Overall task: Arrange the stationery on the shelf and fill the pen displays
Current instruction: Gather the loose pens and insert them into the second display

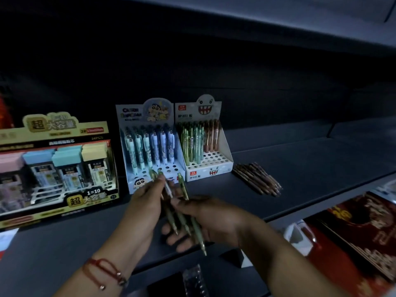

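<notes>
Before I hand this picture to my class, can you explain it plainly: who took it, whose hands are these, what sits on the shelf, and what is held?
There is no machine here. A camera worn on a person's head looks down at their own hands. The left hand and right hand together hold a few green pens. On the dark shelf stand a cartoon pen display, a monster-face pen display with empty holes, and a large box of lead refills. Loose brown pens lie on the right.

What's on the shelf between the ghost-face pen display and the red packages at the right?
In the head view, a pile of loose brown pens lies on the shelf, beside the ghost-face pen display; past them bare shelf runs toward the red packages.
</notes>
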A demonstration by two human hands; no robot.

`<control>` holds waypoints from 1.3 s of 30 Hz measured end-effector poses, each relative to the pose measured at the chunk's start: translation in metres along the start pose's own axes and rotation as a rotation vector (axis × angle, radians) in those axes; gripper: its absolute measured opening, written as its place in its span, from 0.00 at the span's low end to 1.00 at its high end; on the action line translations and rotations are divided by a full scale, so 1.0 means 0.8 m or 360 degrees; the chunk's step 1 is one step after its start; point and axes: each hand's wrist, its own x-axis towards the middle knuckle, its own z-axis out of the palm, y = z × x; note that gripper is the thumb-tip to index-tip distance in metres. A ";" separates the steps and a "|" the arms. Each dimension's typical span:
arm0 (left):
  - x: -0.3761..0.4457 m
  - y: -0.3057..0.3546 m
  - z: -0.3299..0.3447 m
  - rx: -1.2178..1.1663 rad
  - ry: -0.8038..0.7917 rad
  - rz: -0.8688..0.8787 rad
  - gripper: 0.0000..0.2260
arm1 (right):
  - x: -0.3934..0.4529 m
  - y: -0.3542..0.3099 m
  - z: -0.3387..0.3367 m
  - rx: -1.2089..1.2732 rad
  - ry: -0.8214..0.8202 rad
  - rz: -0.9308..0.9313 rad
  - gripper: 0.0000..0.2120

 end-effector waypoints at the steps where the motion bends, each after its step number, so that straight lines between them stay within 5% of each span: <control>1: 0.001 0.002 -0.001 -0.0071 0.0033 0.0002 0.17 | -0.003 0.002 0.000 -0.0018 0.0037 -0.0009 0.12; 4: 0.004 0.002 -0.008 -0.0159 0.0173 0.0066 0.14 | -0.008 0.009 -0.011 -0.0138 0.0280 -0.0023 0.07; 8: 0.002 0.003 -0.015 -0.0058 0.0237 0.0120 0.11 | -0.005 0.013 -0.035 -0.0242 0.0552 -0.0004 0.13; 15: 0.000 -0.007 -0.024 0.0658 0.0036 0.0477 0.06 | 0.010 -0.003 -0.050 0.0188 0.0800 -0.0385 0.06; 19: 0.000 -0.011 -0.024 0.0879 -0.0043 0.0629 0.05 | 0.012 -0.022 -0.060 -0.0037 0.1031 -0.0587 0.07; 24: 0.001 -0.010 -0.029 0.1109 -0.0050 0.0716 0.12 | 0.037 -0.065 -0.080 -0.0181 0.1088 -0.0686 0.14; 39: 0.015 -0.023 -0.033 0.1299 -0.0036 0.0837 0.14 | 0.083 -0.053 -0.129 -0.0037 0.1690 -0.1209 0.03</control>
